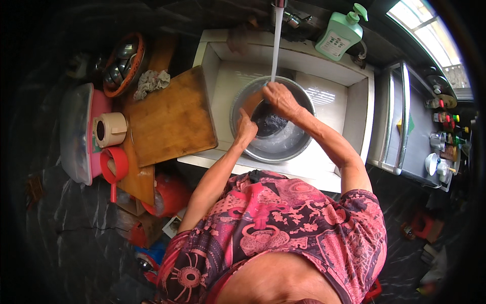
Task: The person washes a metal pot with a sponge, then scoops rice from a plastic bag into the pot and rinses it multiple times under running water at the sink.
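Observation:
A large grey metal basin stands in the white sink. Inside it is a smaller round vessel, seemingly a metal pot, with water in its dark bottom. My left hand grips the pot's near left rim, index finger extended. My right hand is at the far rim with its fingers curled under the running water. Whether those fingers hold the rim or something small is hidden. A blurred brown patch lies between the hands; I cannot tell what it is.
A faucet is above the sink, a green pump bottle on its back ledge. A wooden cutting board overlaps the left rim. Further left are a crumpled cloth, a red dipper and a pink lidded tub.

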The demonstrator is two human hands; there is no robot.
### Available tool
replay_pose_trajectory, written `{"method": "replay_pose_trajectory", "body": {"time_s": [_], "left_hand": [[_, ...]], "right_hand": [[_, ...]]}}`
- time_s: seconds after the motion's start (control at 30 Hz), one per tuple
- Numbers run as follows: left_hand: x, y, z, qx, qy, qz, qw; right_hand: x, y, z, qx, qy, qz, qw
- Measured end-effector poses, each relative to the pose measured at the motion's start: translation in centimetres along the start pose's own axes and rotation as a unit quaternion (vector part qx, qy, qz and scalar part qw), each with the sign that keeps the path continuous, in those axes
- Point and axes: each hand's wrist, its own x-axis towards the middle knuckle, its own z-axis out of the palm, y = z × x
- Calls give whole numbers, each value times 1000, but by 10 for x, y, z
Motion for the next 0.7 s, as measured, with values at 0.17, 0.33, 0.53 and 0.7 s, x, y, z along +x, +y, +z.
{"method": "replay_pose_trajectory", "body": {"time_s": [0.17, 0.33, 0.53, 0.7], "left_hand": [[2, 13, 2, -265, -45, -146, 952], [5, 6, 20, -284, -34, -104, 952], [-7, 1, 40, -242, -3, -79, 967], [-10, 11, 21, -221, -27, -67, 973]], "right_hand": [[-29, -24, -3, 30, 90, 25, 995], [-60, -23, 65, 48, -63, 324, 943], [-51, -19, 112, 67, 101, 475, 871], [-32, -19, 113, 137, 168, 482, 849]]}}
